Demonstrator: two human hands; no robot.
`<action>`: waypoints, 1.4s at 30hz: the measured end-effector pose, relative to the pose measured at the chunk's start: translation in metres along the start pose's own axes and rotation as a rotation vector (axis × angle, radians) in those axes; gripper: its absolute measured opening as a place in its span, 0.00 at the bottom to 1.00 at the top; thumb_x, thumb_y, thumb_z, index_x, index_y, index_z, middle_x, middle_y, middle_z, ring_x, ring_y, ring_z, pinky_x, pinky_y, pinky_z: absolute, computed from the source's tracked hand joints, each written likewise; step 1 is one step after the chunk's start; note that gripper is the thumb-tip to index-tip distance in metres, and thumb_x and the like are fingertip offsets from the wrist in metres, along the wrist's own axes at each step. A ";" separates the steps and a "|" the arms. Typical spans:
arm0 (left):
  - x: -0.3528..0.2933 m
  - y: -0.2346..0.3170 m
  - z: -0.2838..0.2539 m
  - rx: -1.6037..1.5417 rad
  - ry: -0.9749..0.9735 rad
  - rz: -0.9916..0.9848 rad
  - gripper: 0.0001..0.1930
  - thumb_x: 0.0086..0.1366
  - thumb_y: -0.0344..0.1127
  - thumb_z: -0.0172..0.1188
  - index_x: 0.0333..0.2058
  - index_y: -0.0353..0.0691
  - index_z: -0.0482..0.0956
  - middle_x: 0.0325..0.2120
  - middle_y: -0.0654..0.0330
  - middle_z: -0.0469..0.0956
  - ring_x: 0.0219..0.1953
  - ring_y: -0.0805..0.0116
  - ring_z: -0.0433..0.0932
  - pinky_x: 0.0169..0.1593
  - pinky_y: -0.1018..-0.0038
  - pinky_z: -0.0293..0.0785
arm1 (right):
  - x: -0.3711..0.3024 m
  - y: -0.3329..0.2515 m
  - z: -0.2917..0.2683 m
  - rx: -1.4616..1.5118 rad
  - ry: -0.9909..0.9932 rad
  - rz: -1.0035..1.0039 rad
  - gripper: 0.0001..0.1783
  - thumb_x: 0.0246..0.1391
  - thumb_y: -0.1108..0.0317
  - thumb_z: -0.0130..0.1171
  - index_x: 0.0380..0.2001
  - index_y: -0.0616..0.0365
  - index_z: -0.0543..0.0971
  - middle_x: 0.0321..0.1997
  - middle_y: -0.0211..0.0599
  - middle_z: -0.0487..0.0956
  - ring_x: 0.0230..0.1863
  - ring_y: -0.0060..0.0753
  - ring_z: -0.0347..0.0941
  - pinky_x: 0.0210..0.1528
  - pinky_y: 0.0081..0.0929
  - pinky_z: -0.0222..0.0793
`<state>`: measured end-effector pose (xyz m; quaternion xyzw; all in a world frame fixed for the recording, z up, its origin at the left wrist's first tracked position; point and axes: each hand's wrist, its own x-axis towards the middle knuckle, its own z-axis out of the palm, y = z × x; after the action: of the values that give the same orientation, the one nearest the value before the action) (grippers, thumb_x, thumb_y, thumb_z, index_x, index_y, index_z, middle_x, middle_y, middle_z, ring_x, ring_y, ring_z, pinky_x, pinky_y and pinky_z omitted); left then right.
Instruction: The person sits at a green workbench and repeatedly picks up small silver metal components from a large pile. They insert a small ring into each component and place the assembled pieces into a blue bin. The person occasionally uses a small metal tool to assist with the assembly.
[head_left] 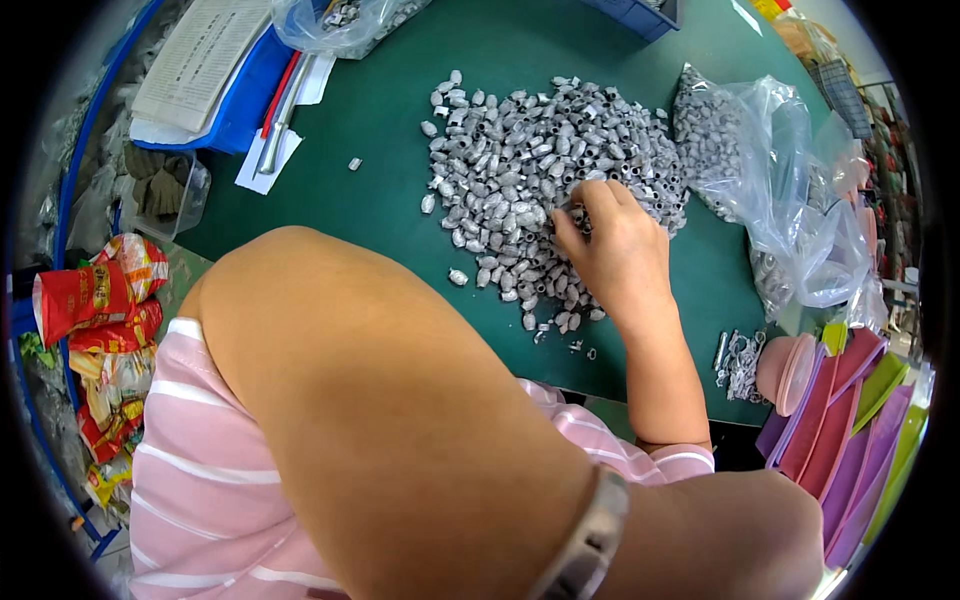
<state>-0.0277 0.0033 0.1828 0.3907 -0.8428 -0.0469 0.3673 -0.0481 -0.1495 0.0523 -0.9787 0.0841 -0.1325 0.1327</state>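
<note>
A wide heap of small grey metal barrel-shaped parts [520, 190] lies on the green table. Over the heap's right side is my right hand [615, 240], its fingers curled down and the thumb close to the index fingertip among the parts. Whatever lies between those fingertips is too small to make out. Bent across the foreground is my left arm, with a metal bracelet [585, 540] at the wrist. Beyond the bracelet, my left hand [720, 535] shows only in part, very close to the view, and its fingers are hidden.
Clear plastic bags of similar parts [710, 140] stand right of the heap. A small pile of shiny scraps [740, 365] lies by pink round containers [785, 370]. Papers [200, 60] rest on a blue tray [240, 110] at upper left. Red snack bags [90, 305] are at left.
</note>
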 end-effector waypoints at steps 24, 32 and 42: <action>-0.117 -0.097 0.067 -0.359 0.525 -1.049 0.15 0.46 0.28 0.70 0.34 0.37 0.76 0.16 0.69 0.68 0.19 0.84 0.66 0.24 0.83 0.64 | -0.036 0.005 0.024 1.072 0.152 0.151 0.10 0.47 0.78 0.58 0.35 0.61 0.74 0.25 0.29 0.72 0.23 0.17 0.66 0.24 0.15 0.63; -0.121 -0.094 0.076 -0.368 0.541 -1.072 0.10 0.48 0.26 0.68 0.30 0.35 0.75 0.17 0.69 0.70 0.20 0.84 0.65 0.25 0.84 0.64 | -0.053 0.010 0.031 2.230 -0.185 0.456 0.12 0.56 0.72 0.53 0.43 0.63 0.71 0.31 0.37 0.74 0.19 0.16 0.62 0.15 0.10 0.53; -0.110 -0.093 0.077 -0.437 0.544 -1.022 0.15 0.51 0.26 0.65 0.39 0.36 0.75 0.20 0.69 0.70 0.23 0.84 0.65 0.28 0.85 0.64 | -0.055 0.021 0.023 1.958 -0.251 0.522 0.09 0.60 0.71 0.46 0.40 0.62 0.72 0.26 0.32 0.72 0.17 0.15 0.61 0.14 0.11 0.52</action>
<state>0.0263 -0.0009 0.0292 0.6587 -0.3959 -0.2872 0.5718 -0.0965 -0.1530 0.0121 -0.3985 0.1351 -0.0063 0.9072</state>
